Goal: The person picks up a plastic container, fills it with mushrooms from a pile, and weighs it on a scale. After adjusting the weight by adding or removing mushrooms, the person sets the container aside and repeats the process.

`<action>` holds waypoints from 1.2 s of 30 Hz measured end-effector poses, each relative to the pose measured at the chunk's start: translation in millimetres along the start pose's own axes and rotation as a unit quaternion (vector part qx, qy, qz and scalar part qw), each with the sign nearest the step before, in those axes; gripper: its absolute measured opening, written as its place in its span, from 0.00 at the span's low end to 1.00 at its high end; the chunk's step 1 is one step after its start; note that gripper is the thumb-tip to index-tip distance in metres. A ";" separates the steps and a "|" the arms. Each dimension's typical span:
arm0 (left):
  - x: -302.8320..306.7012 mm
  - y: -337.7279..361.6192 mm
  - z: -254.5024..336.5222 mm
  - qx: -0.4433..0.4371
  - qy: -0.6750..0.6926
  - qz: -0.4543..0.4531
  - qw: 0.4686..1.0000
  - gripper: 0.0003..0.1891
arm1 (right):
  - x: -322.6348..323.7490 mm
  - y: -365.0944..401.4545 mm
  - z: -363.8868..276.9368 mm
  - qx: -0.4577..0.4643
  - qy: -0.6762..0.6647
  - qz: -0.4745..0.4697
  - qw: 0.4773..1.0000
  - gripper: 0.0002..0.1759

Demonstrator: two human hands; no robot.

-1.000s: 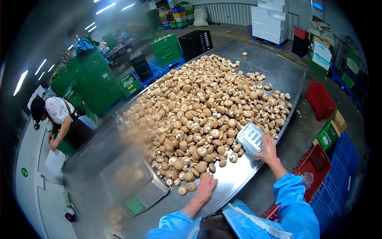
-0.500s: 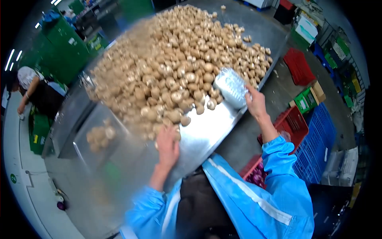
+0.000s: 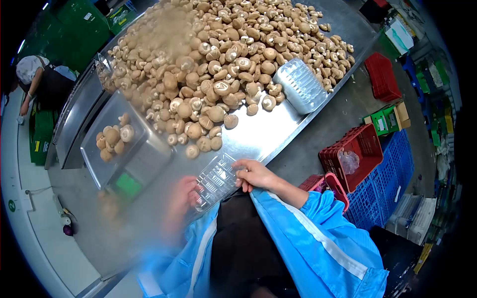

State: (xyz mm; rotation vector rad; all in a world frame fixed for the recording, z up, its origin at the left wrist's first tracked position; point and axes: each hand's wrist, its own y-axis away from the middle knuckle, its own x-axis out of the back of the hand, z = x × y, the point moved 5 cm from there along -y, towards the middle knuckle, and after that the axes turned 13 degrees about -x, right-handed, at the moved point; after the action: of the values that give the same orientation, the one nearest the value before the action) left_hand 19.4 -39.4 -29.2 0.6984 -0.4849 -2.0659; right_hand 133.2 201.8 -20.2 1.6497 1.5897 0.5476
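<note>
Both hands hold a clear plastic tray (image 3: 217,180) low over the near edge of the metal table (image 3: 268,131). My left hand (image 3: 183,196), partly blurred, has its fingers closed on the tray's left side. On its right side my right hand (image 3: 254,176) pinches the rim. A large heap of brown mushrooms (image 3: 218,64) covers the table beyond. A stack of clear trays (image 3: 300,85) lies at the heap's right edge. To the left, a scale's metal pan (image 3: 94,144) carries several mushrooms (image 3: 115,139).
On the right are a red crate (image 3: 355,156) with a plastic bag inside, another red crate (image 3: 382,77), a green box (image 3: 385,120) and blue pallets (image 3: 392,174). A person (image 3: 37,79) bends beside green crates at the far left.
My right hand has moved from the tray stack down to my front with one tray. My left hand has left the mushrooms and grips that tray too. The view has shifted slightly.
</note>
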 end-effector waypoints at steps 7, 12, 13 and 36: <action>-17.7 16.3 -39.8 0.108 0.136 0.084 0.981 0.17 | 5.1 -21.7 17.7 -0.054 -0.042 0.095 0.993 0.22; -3.5 -39.6 -30.9 0.113 0.130 0.028 0.985 0.24 | 8.9 -37.5 8.8 -0.066 -0.086 0.087 0.990 0.24; -3.3 -57.2 -24.5 0.096 0.115 0.026 0.988 0.24 | 11.9 -43.9 4.0 -0.069 -0.109 0.089 0.988 0.24; -57.2 -116.3 -12.0 -0.121 0.061 0.072 0.988 0.20 | 66.1 -76.8 -17.0 0.155 -0.179 0.182 0.954 0.26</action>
State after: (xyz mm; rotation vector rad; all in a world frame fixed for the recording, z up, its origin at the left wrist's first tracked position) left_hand -18.8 70.4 -87.8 0.6216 -0.2043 -1.8936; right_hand 79.7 264.5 -81.6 2.1602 1.1512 0.1608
